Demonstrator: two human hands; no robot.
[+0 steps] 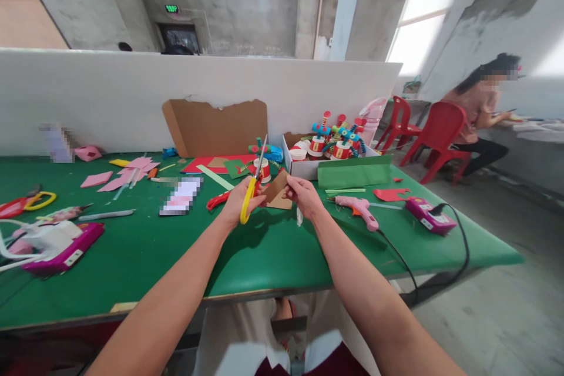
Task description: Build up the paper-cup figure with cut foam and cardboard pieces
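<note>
My left hand (pixel 237 202) is closed around yellow-handled scissors (pixel 247 202), whose blades point up and away from me. The fingers of my right hand (pixel 304 195) pinch a brown piece of cardboard (pixel 276 187) by its right edge. Its left end reaches the fingertips of my left hand; whether they grip it I cannot tell. Just beyond my hands stands a red and white cup figure (pixel 264 170) with coiled green arms, partly hidden by the scissors. Something red-handled (pixel 217 201) lies left of my left hand.
A white box (pixel 304 170) of several cup figures stands at the back. Right of my hands lie a pink glue gun (pixel 361 208) and a purple power strip (pixel 429 215), with a trailing cord. Pink paper pieces (pixel 132 171) lie to the left. A person sits beyond red chairs (pixel 445 129).
</note>
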